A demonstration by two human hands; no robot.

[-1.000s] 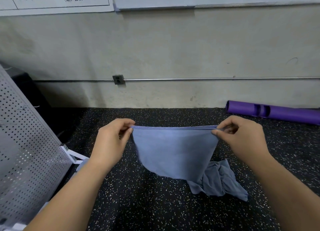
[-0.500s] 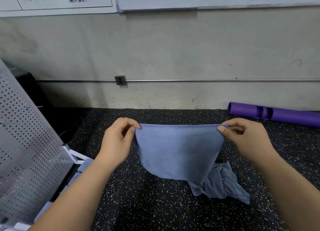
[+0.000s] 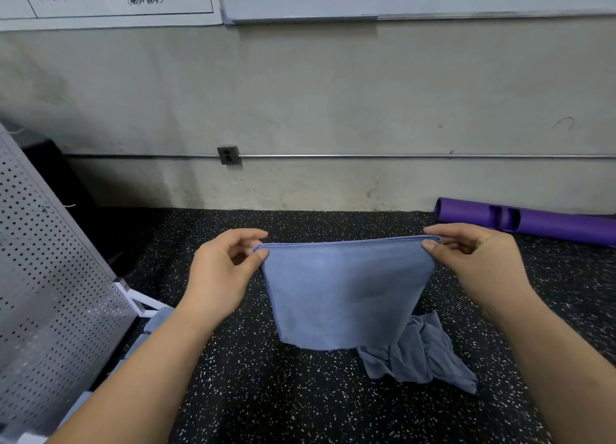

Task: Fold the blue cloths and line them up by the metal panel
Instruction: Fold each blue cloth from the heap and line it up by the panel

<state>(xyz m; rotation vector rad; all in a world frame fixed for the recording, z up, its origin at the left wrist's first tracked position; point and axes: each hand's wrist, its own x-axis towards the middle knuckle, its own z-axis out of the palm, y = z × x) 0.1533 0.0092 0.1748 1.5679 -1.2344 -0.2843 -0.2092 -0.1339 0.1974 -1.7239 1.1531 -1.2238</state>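
Blue cloth (image 3: 346, 293) hangs doubled, our left hand (image 3: 220, 277) and right hand (image 3: 476, 267) each pinching a top corner, top edge running left-right. Panel (image 3: 50, 293) stands left, nearer the left hand; folded cloths (image 3: 156, 323) seemingly lie at its foot. A crumpled cloth (image 3: 420, 360) lies beneath.

The floor (image 3: 300, 393) is black rubber flecked with white and runs back to the foot of a grey wall (image 3: 333, 110). A crumpled blue cloth (image 3: 420, 360) lies right of its middle. At the far right edge a purple tube (image 3: 550, 223) lies along the wall. On the left edge a perforated metal panel (image 3: 50, 293) stands tilted on a white foot (image 3: 143, 302), with blue cloths (image 3: 156, 322) lined up just beside it, partly hidden.
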